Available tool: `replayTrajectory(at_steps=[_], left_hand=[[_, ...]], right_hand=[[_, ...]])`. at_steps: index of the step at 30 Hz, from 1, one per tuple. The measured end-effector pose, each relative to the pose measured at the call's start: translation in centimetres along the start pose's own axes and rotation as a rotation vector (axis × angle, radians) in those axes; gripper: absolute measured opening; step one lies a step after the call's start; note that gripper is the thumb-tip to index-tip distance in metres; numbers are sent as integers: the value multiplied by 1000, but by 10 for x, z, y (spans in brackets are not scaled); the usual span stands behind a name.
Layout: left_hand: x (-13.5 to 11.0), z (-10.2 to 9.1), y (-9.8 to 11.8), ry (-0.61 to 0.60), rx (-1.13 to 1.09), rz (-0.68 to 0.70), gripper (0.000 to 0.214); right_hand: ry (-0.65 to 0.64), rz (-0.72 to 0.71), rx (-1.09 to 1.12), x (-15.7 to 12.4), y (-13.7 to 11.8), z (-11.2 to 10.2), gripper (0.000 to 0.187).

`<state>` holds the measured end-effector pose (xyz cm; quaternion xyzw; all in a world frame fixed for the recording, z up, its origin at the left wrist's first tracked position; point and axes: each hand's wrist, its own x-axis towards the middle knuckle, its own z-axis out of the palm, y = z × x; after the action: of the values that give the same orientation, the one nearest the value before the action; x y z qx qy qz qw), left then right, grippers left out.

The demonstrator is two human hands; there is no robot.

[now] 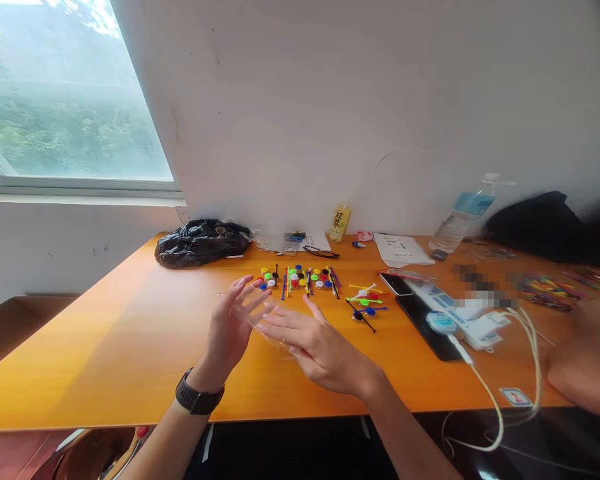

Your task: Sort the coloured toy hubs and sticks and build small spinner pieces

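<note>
A thin clear plastic bag (253, 319) stretches between my two hands above the table. My left hand (234, 328), a black watch on its wrist, grips it with fingers partly curled. My right hand (325, 350) has the other side of the bag at its fingertips, the thumb raised apart. The bag's outline is hard to make out. Just beyond my hands lie groups of small coloured discs (295, 277) with thin plastic sticks beside them. To their right is a loose cluster of arrow-shaped plastic pieces (365, 303) with round centres.
A black plastic bag (200, 243) lies at the back left, near a yellow packet (340, 223) and papers (403, 249). Right of me are phones (427, 330), a power strip (445, 307), a white cable (495, 407) and a water bottle (463, 213). Another person's arm (585, 353) rests at the right edge.
</note>
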<state>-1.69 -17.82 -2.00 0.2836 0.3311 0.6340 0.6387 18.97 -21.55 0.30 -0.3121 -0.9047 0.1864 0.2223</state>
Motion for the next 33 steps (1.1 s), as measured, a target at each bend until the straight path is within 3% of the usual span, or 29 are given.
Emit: replayTrajectory(at_steps=[3,7,10,21,25,33], left_hand=[[1,-1,0,-3,-14,-13,39],[-2,0,-2,-49,35,42,36],[-4,4,-4,-58,67,34,35],[-14,19,-6,-71,120,-16,40],[-11,13,-4,-76,98,-5,43],[-2,-1,5,-34,-14,13,32]], right_hand=[[-18,-10,0,-1,1,0,59],[15,-22,-44,0,2,4,87],[26,-14,-92,0,1,7,98],[30,-30,-204,2,-5,13,104],[22,-46,-172,1,-5,10,99],[-5,-18,-122,-5,-7,-5,67]])
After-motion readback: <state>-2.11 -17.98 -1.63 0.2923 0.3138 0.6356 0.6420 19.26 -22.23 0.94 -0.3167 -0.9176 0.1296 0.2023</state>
